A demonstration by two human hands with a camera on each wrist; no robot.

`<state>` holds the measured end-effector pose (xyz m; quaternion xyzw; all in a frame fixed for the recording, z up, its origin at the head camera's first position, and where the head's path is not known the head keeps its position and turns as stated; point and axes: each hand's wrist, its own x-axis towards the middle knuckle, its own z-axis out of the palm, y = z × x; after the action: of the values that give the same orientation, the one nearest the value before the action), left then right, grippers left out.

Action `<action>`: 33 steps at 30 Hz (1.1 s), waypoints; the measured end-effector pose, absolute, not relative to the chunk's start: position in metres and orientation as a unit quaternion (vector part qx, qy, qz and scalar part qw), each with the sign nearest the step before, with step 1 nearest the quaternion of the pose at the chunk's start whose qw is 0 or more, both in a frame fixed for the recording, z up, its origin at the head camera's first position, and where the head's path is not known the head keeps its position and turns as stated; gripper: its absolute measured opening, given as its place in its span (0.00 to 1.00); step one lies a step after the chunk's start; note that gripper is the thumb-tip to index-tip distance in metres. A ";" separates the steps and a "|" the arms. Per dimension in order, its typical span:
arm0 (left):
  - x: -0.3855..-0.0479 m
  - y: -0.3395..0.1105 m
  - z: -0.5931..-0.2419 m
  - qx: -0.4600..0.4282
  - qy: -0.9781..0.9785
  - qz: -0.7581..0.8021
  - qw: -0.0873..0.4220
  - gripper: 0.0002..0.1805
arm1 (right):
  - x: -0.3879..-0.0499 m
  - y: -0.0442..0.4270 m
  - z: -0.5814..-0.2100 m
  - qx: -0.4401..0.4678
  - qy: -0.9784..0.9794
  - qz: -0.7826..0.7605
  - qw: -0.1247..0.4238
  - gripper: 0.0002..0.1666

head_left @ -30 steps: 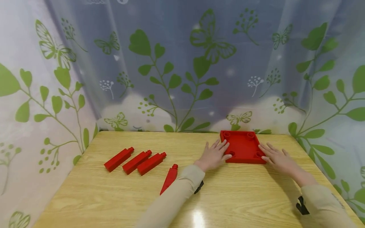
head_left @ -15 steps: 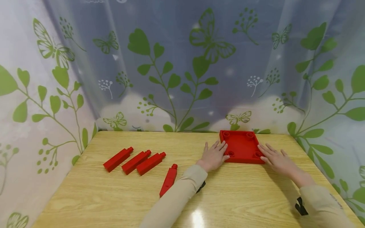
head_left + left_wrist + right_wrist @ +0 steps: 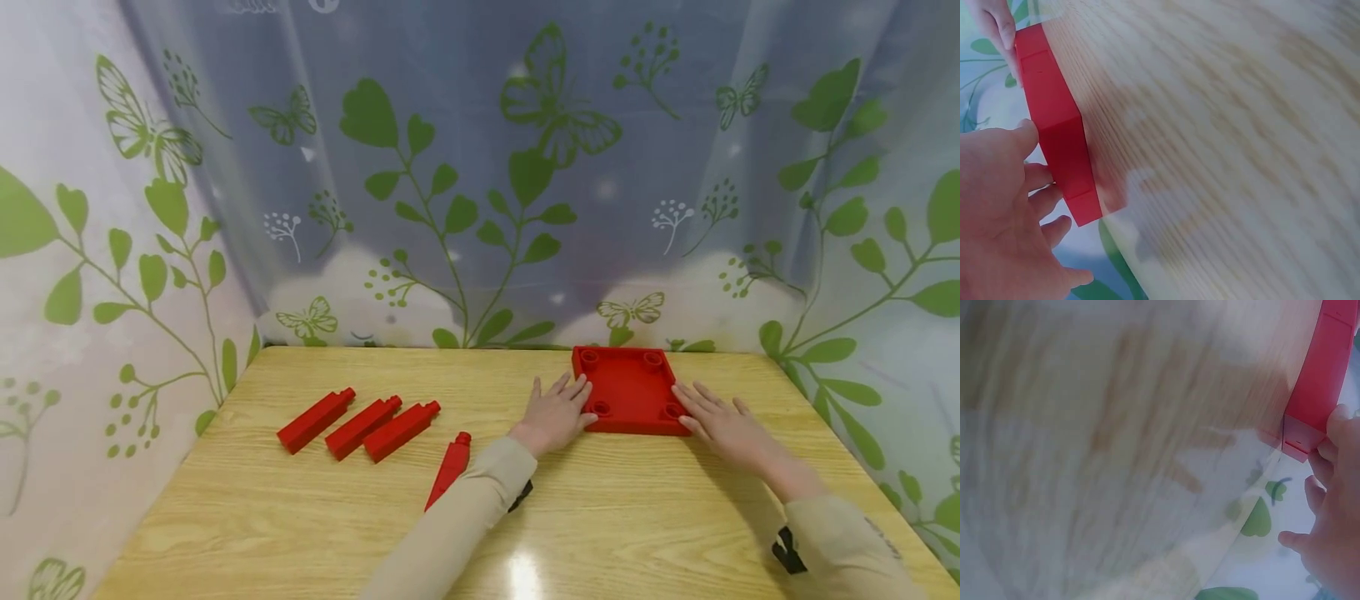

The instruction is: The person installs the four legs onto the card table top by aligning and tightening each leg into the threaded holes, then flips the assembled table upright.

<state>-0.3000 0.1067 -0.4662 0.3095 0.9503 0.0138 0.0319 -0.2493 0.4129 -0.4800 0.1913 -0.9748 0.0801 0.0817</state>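
A red square tray-like panel (image 3: pixel 633 387) lies on the wooden table near its back edge, rim up, with a round socket in each corner. My left hand (image 3: pixel 553 417) touches its left side with extended fingers. On the opposite side, the fingers of my right hand (image 3: pixel 731 433) rest against the right wall. In the left wrist view, the thumb and fingertips of the left hand (image 3: pixel 1016 200) meet the red side wall (image 3: pixel 1063 134). The right wrist view has the right hand (image 3: pixel 1338 500) against a panel corner (image 3: pixel 1304 434). Neither hand curls around the panel.
Several red square-section posts with knobbed ends lie to the left: one far left (image 3: pixel 315 421), two beside it (image 3: pixel 363 427) (image 3: pixel 402 431). Another post (image 3: pixel 450 468) lies partly behind my left sleeve. A patterned curtain (image 3: pixel 480 208) hangs behind the table (image 3: pixel 300 525).
The red panel has shifted slightly to the left and a little nearer, with both hands moving along at its sides. The posts have stayed where they lay.
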 end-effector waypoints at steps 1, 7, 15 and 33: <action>-0.299 0.104 -0.465 0.310 0.950 0.014 0.034 0.34 | -0.248 0.410 -0.478 0.192 -0.975 0.080 0.079 0.34; -0.295 0.091 -0.461 0.319 0.947 0.020 0.040 0.34 | -0.245 0.393 -0.468 0.183 -0.979 0.077 0.050 0.34; -0.289 0.072 -0.453 0.321 0.946 0.025 0.038 0.34 | -0.248 0.385 -0.477 0.195 -0.976 0.085 0.044 0.36; -0.279 0.021 -0.443 0.317 0.945 0.049 0.060 0.34 | -0.244 0.342 -0.479 0.242 -0.961 0.097 0.086 0.33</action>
<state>-0.2793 0.0214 -0.4433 0.3166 0.9454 0.0495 0.0602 -0.2438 0.3423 -0.4789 0.2424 -0.9615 0.0974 0.0858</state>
